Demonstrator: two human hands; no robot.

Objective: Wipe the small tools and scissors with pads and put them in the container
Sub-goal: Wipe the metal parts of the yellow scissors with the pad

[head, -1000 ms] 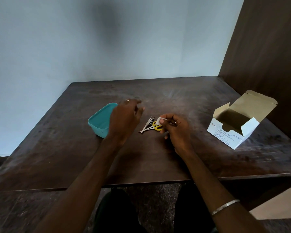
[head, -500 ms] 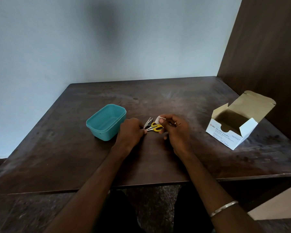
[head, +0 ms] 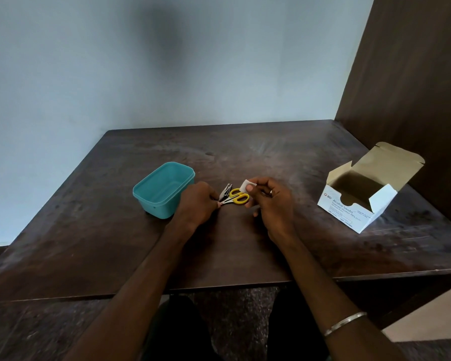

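Two hands are working mid-tabletop [head: 245,152]: your left hand [head: 197,201] is pinching the scissors [head: 236,198] at their tips, your right hand [head: 271,204] is pinching a pad [head: 244,185]. Next, I judge, you are lifting them for wiping.

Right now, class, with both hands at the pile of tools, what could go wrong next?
1. The left hand is at the blade end of the scissors; it could get nicked.
2. Lifting one piece may drag the small metal tools lying against it.
3. The right hand only pinches the pad; it could slip out.

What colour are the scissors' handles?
Yellow; the scissors show best in the head view.
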